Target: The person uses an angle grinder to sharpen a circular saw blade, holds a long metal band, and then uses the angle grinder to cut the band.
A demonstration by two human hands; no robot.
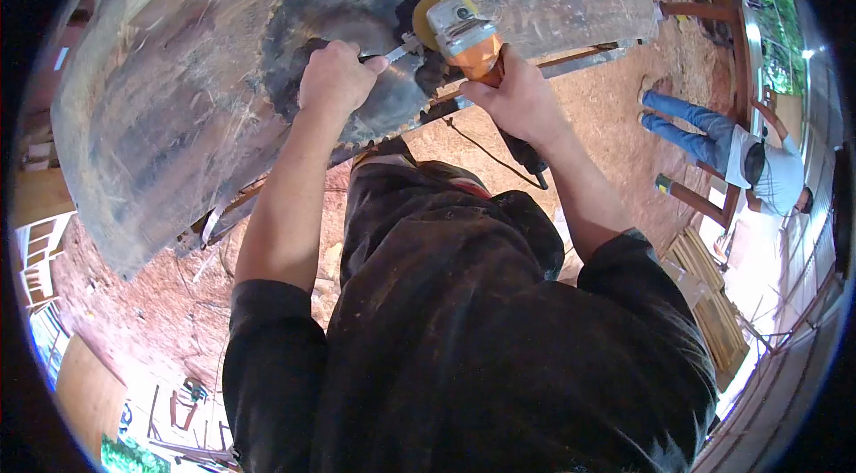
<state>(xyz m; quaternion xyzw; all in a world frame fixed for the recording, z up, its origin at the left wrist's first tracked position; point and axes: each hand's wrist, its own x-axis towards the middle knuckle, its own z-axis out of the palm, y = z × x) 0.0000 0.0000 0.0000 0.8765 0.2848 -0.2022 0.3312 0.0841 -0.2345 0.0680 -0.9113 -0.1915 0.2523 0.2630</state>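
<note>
We clasp a metal tool point(399, 53) in our closed left hand point(335, 77) | our right hand point(522, 100) wraps the grinder point(473, 47) | tool points right, tip beside disc point(425, 16)

- And here's the tabletop point(169, 107), broad, scuffed and mostly matt, streaked brown and grey; wood or metal, it's hard to call.
- Close to its near edge, the saw blade point(357, 23) shows dark metal, dull and smudged, with a fainter sheen towards the centre.
- Now the grinder point(464, 30): bare silvery metal at the head, smooth orange plastic-looking body behind.
- Its yellow disc point(427, 9) reads matt.
- The short metal piece point(401, 51) catches bright light!
- Black shirt point(499, 357): matt, creased cloth, dusty in patches.
- Down below, rough, reddish earth point(606, 134).
</note>
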